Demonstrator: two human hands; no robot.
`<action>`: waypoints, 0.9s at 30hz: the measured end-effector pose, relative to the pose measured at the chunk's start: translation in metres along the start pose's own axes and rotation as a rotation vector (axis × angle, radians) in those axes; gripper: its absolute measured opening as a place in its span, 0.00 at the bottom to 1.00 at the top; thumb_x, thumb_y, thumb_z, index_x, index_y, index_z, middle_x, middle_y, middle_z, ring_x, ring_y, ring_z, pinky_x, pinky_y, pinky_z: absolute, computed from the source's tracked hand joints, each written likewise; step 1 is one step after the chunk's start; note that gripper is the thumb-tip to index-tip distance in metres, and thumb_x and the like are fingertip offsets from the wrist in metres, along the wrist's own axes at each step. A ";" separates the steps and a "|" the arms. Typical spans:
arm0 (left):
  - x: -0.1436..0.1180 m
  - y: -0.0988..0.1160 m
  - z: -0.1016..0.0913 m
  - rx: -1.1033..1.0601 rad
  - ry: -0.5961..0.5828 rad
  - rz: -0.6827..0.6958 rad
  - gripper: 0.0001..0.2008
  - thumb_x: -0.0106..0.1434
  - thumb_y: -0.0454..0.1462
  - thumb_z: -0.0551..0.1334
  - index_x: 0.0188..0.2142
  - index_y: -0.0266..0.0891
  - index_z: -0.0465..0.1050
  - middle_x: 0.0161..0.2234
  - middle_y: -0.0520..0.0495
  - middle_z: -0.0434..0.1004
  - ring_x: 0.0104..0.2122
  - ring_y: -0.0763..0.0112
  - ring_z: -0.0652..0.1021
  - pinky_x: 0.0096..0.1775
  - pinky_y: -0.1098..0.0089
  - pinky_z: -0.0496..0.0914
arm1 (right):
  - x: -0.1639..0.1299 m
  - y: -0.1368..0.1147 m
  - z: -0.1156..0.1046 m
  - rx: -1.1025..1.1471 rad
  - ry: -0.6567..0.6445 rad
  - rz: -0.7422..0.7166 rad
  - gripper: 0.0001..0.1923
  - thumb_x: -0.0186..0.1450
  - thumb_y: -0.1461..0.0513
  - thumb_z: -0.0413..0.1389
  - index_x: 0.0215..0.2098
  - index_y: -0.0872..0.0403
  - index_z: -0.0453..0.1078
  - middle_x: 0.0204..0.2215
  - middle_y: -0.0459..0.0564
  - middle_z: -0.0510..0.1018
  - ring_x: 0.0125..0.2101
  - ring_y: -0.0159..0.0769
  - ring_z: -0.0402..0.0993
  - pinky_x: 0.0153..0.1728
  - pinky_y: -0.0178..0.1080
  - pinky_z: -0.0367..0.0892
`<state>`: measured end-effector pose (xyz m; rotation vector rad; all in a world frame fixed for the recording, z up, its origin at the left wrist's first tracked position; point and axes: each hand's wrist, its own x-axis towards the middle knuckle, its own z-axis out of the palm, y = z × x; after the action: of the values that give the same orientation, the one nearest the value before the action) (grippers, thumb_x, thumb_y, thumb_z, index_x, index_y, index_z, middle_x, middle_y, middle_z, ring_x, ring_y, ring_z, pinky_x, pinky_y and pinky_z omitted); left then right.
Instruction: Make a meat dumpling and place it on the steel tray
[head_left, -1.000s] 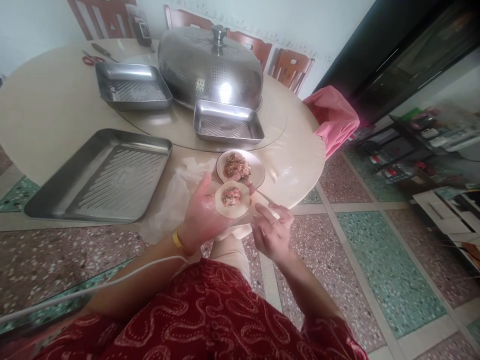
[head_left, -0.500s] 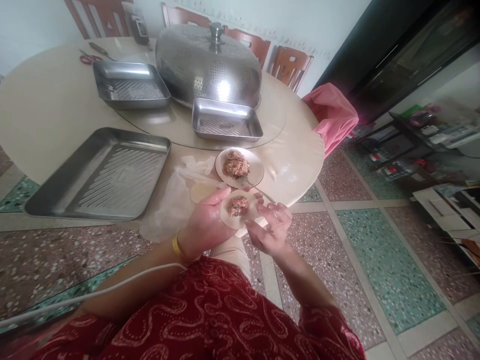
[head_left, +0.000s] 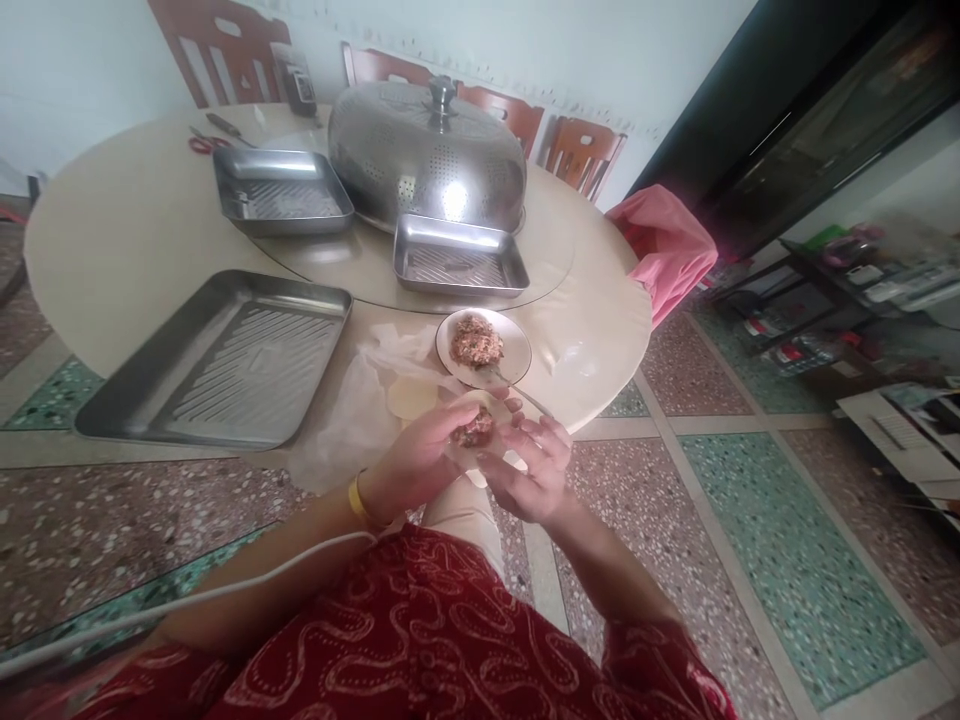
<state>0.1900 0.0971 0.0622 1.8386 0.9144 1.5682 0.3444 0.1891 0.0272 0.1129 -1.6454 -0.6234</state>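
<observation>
I hold the filled dumpling wrapper in both hands: left hand cupping, right hand pinching, just below the filling plate.

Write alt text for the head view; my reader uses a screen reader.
Both hands, left hand and right hand, fold a wrapper around meat filling at the edge of a round table. Behind them sit a plate of filling with a spoon, three steel trays and a domed cover.

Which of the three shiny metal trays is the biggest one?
The big tray at the table's near left edge. The two smaller trays sit farther back on the round glass turntable.
</observation>
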 end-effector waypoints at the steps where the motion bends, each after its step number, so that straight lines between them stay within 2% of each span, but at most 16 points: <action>1: -0.001 0.001 -0.001 0.139 -0.017 0.055 0.14 0.65 0.43 0.59 0.47 0.42 0.75 0.49 0.43 0.77 0.50 0.59 0.75 0.54 0.60 0.70 | 0.003 -0.002 0.000 0.015 0.005 0.031 0.08 0.62 0.61 0.62 0.37 0.39 0.74 0.45 0.39 0.79 0.52 0.37 0.67 0.54 0.45 0.63; 4: -0.002 0.003 -0.004 0.366 -0.081 0.150 0.14 0.66 0.39 0.58 0.50 0.41 0.73 0.54 0.42 0.74 0.55 0.60 0.72 0.58 0.60 0.66 | 0.011 -0.007 0.001 0.021 0.021 0.090 0.06 0.63 0.62 0.58 0.37 0.42 0.73 0.46 0.44 0.77 0.52 0.40 0.67 0.51 0.46 0.65; 7: -0.002 0.003 -0.002 0.476 -0.105 0.209 0.12 0.67 0.38 0.57 0.46 0.39 0.75 0.51 0.42 0.76 0.52 0.61 0.74 0.56 0.62 0.68 | 0.016 -0.010 0.002 0.023 0.007 0.135 0.06 0.62 0.64 0.57 0.37 0.46 0.72 0.48 0.49 0.74 0.51 0.42 0.67 0.48 0.48 0.67; 11: -0.003 0.001 0.003 0.323 -0.058 0.116 0.10 0.66 0.37 0.57 0.40 0.38 0.77 0.49 0.42 0.78 0.49 0.63 0.77 0.52 0.65 0.72 | 0.023 -0.015 0.004 0.020 -0.017 0.184 0.06 0.62 0.65 0.55 0.37 0.48 0.70 0.48 0.51 0.72 0.49 0.44 0.67 0.48 0.50 0.70; 14: -0.004 0.001 0.006 0.124 -0.025 -0.006 0.12 0.67 0.37 0.56 0.44 0.37 0.77 0.49 0.41 0.78 0.50 0.63 0.78 0.51 0.66 0.73 | 0.028 -0.016 0.005 0.029 0.005 0.222 0.06 0.63 0.65 0.54 0.37 0.49 0.69 0.48 0.51 0.71 0.48 0.44 0.67 0.46 0.49 0.70; 17: -0.003 0.003 0.007 0.014 -0.023 -0.042 0.15 0.67 0.37 0.56 0.49 0.38 0.76 0.52 0.41 0.77 0.52 0.62 0.77 0.54 0.65 0.72 | 0.032 -0.016 0.007 0.050 0.031 0.256 0.07 0.63 0.66 0.53 0.39 0.49 0.68 0.48 0.52 0.70 0.49 0.44 0.67 0.46 0.50 0.71; 23: -0.003 0.006 0.006 0.095 0.045 -0.070 0.20 0.67 0.39 0.58 0.57 0.40 0.71 0.58 0.43 0.73 0.59 0.60 0.72 0.57 0.62 0.70 | 0.034 -0.014 0.011 0.094 0.033 0.342 0.08 0.64 0.66 0.53 0.42 0.49 0.67 0.50 0.53 0.69 0.51 0.46 0.66 0.47 0.53 0.69; 27: -0.002 0.010 0.006 0.127 0.058 -0.146 0.23 0.66 0.41 0.58 0.60 0.42 0.67 0.60 0.44 0.70 0.61 0.57 0.68 0.58 0.60 0.70 | 0.031 -0.013 0.012 0.139 -0.038 0.438 0.10 0.65 0.63 0.53 0.45 0.50 0.66 0.52 0.56 0.68 0.53 0.49 0.66 0.44 0.54 0.71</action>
<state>0.1972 0.0894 0.0679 1.7748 1.1727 1.5107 0.3238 0.1690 0.0480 -0.1573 -1.6795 -0.1782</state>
